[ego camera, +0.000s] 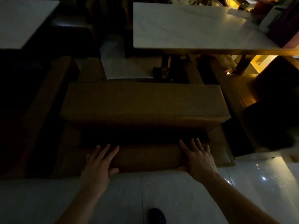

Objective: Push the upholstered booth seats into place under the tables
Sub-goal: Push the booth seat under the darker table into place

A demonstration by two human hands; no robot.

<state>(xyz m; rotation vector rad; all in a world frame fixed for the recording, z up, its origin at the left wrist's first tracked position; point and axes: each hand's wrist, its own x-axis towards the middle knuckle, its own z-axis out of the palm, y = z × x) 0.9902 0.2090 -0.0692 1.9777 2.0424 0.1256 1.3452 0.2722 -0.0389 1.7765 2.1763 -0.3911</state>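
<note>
Dim scene. Brown upholstered booth seat (144,101) sits centre frame on the pale tiled floor (169,196), its far edge near the base of the white table (186,28) at 1 o'clock, not under it. Left hand (99,162) at 7 o'clock and right hand (198,159) at 5 o'clock lie flat on the backrest top, fingers straight, pressing, nothing grasped. Second white table (21,20) at 10 o'clock.

Your one head camera looks steeply down and forward, close over the booth seat (144,101), floor (161,191) along the frame's bottom.
</note>
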